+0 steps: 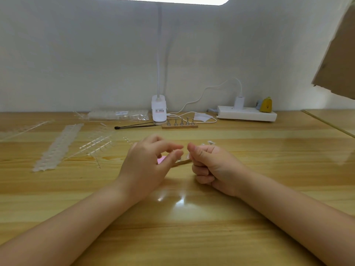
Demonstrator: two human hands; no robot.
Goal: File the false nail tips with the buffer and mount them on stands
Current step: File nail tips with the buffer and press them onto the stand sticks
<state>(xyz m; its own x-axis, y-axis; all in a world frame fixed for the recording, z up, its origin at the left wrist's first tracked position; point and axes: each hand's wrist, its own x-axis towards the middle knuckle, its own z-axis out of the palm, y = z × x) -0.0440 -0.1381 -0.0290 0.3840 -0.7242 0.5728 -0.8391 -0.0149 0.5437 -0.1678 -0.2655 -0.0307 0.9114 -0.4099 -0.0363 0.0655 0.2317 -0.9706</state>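
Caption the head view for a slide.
Two hands, left hand and right hand, meet over a wooden table; stands behind.

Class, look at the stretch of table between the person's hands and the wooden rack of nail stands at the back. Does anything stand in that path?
Nothing visible does. The table is bare between the hands and the wooden rack of stands. The black stick lies left of the rack.

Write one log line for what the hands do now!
left hand: open over pink buffer | right hand: pinches nail tip | stands: empty
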